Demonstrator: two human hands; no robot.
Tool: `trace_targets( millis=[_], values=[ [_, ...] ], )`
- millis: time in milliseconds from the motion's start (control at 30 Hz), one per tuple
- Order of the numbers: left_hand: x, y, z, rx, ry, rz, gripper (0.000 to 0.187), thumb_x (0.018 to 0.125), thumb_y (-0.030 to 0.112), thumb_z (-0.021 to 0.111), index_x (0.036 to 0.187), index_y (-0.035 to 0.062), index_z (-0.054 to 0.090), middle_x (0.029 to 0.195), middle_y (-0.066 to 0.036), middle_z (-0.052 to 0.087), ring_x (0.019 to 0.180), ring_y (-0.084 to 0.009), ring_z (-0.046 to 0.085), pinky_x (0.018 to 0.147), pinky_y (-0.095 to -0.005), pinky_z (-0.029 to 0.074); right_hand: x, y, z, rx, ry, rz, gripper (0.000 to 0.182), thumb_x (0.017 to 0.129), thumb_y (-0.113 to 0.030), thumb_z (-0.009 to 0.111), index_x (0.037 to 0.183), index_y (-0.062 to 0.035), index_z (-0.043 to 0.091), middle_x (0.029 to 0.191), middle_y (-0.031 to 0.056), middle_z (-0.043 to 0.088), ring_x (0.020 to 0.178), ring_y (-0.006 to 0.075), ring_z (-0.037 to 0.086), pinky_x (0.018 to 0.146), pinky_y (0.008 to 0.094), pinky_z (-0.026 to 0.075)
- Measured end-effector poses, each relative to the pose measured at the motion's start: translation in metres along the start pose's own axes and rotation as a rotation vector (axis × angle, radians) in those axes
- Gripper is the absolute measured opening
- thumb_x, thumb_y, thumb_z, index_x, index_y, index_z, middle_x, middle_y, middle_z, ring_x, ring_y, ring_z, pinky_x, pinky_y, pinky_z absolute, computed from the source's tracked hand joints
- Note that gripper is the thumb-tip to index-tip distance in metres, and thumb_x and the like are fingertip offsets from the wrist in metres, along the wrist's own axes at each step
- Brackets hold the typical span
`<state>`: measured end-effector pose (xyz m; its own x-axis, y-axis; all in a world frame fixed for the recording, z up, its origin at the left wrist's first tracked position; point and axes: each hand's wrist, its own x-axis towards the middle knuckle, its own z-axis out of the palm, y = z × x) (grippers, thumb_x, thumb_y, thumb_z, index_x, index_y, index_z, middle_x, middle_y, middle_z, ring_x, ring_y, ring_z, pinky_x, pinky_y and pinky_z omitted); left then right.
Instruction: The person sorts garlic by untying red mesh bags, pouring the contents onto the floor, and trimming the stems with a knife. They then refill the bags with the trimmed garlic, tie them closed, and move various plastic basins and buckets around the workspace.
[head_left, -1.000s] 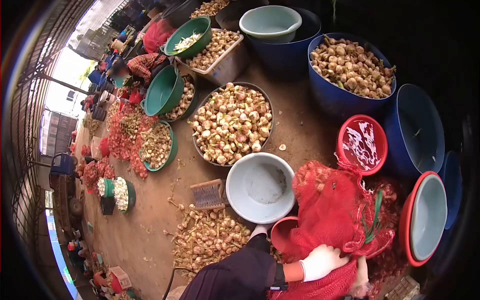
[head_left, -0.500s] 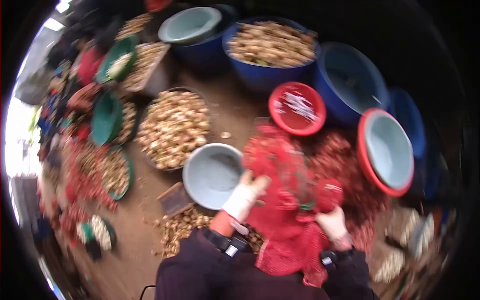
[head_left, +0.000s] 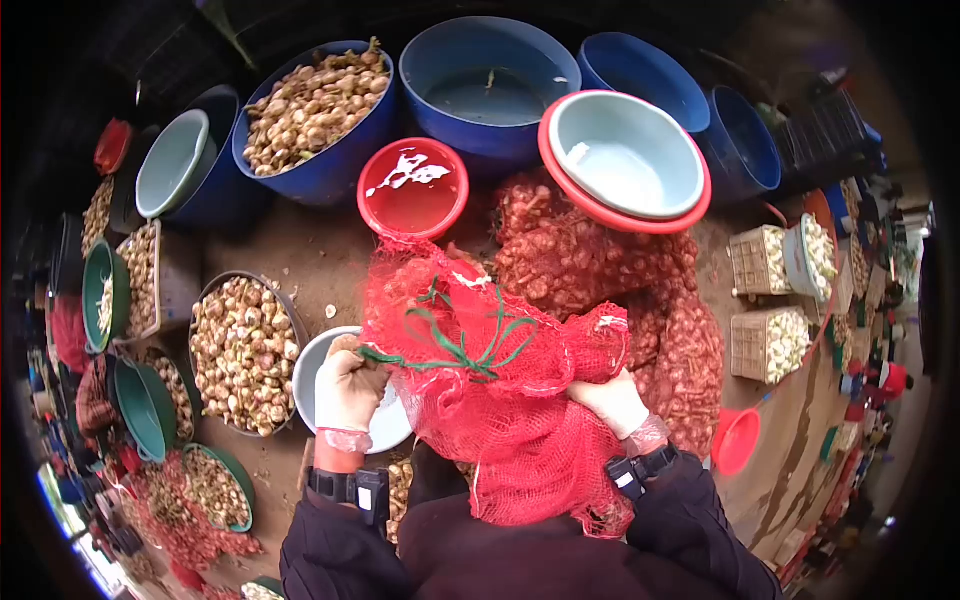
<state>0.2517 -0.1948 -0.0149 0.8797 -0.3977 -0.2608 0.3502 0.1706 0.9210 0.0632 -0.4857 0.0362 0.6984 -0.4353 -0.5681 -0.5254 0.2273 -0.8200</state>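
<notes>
A red mesh sack (head_left: 520,440) hangs loosely gathered in front of me. Green string (head_left: 465,355) with loose loops lies over its upper part. My left hand (head_left: 350,388), in a white glove, is closed at the sack's left side, pinching one end of the string. On the other side my right hand (head_left: 612,402), gloved too, grips the bunched mesh, its fingers partly hidden by the folds. Just behind my left hand stands a pale grey basin (head_left: 308,375). Past the sack lie filled red mesh sacks (head_left: 600,265), with pale bulbs showing through.
A wide tub of garlic-like bulbs (head_left: 245,355) stands to the left. Along the back are blue tubs (head_left: 490,115), a red basin (head_left: 413,210) and a pale bowl (head_left: 628,155) nested in a red one. Crates of white bulbs (head_left: 770,345) and a red bucket (head_left: 736,440) are at right.
My view has swung to the right. The sack's top has spread out and the string shows more plainly. My left hand has gone from the mesh to the string's end; my right still grips mesh.
</notes>
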Motion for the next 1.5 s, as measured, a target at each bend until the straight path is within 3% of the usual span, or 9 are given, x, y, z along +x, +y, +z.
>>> trace_targets(
  millis=[33, 200, 500, 733, 867, 1033, 1233, 1300, 1500],
  values=[
    [0.003, 0.002, -0.006, -0.516, -0.035, -0.198, 0.027, 0.076, -0.006, 0.043, 0.096, 0.0014, 0.059, 0.099, -0.012, 0.061, 0.094, -0.0258, 0.060, 0.083, -0.0413, 0.051, -0.003, 0.000, -0.004, -0.033, 0.024, -0.016, 0.042, 0.072, -0.003, 0.074, 0.112, -0.0036, 0.062, 0.106, 0.0045, 0.067, 0.098, 0.0144, 0.062, 0.089, 0.0317, 0.049],
    [-0.005, 0.001, 0.003, 0.081, 0.123, -0.209, 0.023, 0.079, -0.003, 0.046, 0.098, 0.0014, 0.058, 0.088, -0.005, 0.059, 0.078, -0.0159, 0.060, 0.075, -0.0310, 0.053, -0.018, 0.017, -0.022, 0.026, 0.013, -0.014, 0.052, 0.070, -0.001, 0.073, 0.119, -0.0011, 0.055, 0.109, 0.0066, 0.065, 0.099, 0.0157, 0.061, 0.091, 0.0311, 0.048],
    [-0.037, -0.012, 0.052, -0.357, 0.124, -0.678, 0.034, 0.081, 0.008, 0.056, 0.115, 0.0001, 0.057, 0.109, -0.010, 0.063, 0.098, -0.0203, 0.062, 0.085, -0.0330, 0.051, -0.024, 0.026, -0.100, 0.033, 0.297, -0.008, 0.054, 0.071, -0.004, 0.074, 0.121, -0.0008, 0.054, 0.106, 0.0069, 0.065, 0.090, 0.0168, 0.063, 0.084, 0.0326, 0.051],
    [-0.034, -0.050, 0.149, 0.061, -0.205, -0.569, 0.033, 0.081, 0.010, 0.062, 0.112, -0.0008, 0.060, 0.098, -0.005, 0.066, 0.088, -0.0141, 0.061, 0.077, -0.0288, 0.049, -0.087, -0.021, -0.223, 0.499, 0.290, -0.298, 0.056, 0.076, -0.019, 0.074, 0.124, -0.0017, 0.053, 0.115, 0.0051, 0.061, 0.099, 0.0180, 0.059, 0.090, 0.0327, 0.047],
    [-0.036, -0.097, 0.204, 0.867, -0.563, -0.248, 0.025, 0.085, 0.018, 0.059, 0.100, -0.0010, 0.063, 0.094, -0.014, 0.067, 0.079, -0.0208, 0.062, 0.073, -0.0331, 0.050, -0.087, -0.041, -0.177, 0.346, 0.068, -0.153, 0.053, 0.076, -0.017, 0.073, 0.123, -0.0017, 0.055, 0.112, 0.0050, 0.062, 0.098, 0.0171, 0.059, 0.089, 0.0318, 0.047],
    [-0.043, -0.120, 0.165, 1.107, -0.390, -0.170, 0.023, 0.088, 0.015, 0.055, 0.103, -0.0002, 0.061, 0.095, -0.010, 0.064, 0.083, -0.0196, 0.061, 0.079, -0.0335, 0.050, -0.041, -0.052, -0.086, 0.011, -0.335, 0.111, 0.051, 0.075, -0.015, 0.072, 0.122, -0.0017, 0.056, 0.110, 0.0048, 0.063, 0.097, 0.0159, 0.059, 0.088, 0.0307, 0.047],
    [-0.029, -0.161, 0.037, 0.529, -0.046, -0.119, 0.021, 0.091, 0.012, 0.051, 0.107, 0.0007, 0.058, 0.096, -0.005, 0.061, 0.088, -0.0182, 0.060, 0.085, -0.0341, 0.050, 0.015, 0.031, -0.099, -0.170, -0.238, 0.221, 0.049, 0.075, -0.018, 0.070, 0.120, -0.0013, 0.058, 0.111, 0.0077, 0.065, 0.099, 0.0156, 0.060, 0.089, 0.0306, 0.047],
    [-0.035, -0.033, 0.105, -0.239, 0.055, -0.350, 0.021, 0.089, 0.006, 0.051, 0.109, 0.0002, 0.056, 0.097, -0.005, 0.060, 0.088, -0.0163, 0.061, 0.082, -0.0351, 0.053, 0.015, 0.063, -0.118, -0.509, -0.119, 0.183, 0.052, 0.075, -0.025, 0.070, 0.121, -0.0026, 0.057, 0.111, 0.0094, 0.065, 0.101, 0.0186, 0.061, 0.091, 0.0305, 0.046],
    [-0.031, 0.001, 0.116, -0.032, -0.143, -0.444, 0.034, 0.086, 0.002, 0.053, 0.119, -0.0040, 0.053, 0.079, 0.002, 0.054, 0.064, -0.0033, 0.047, 0.058, -0.0195, 0.040, -0.013, 0.032, -0.120, -0.546, -0.088, 0.050, 0.051, 0.072, -0.029, 0.071, 0.115, -0.0054, 0.059, 0.109, 0.0148, 0.065, 0.103, 0.0262, 0.062, 0.091, 0.0336, 0.046]
  ],
)
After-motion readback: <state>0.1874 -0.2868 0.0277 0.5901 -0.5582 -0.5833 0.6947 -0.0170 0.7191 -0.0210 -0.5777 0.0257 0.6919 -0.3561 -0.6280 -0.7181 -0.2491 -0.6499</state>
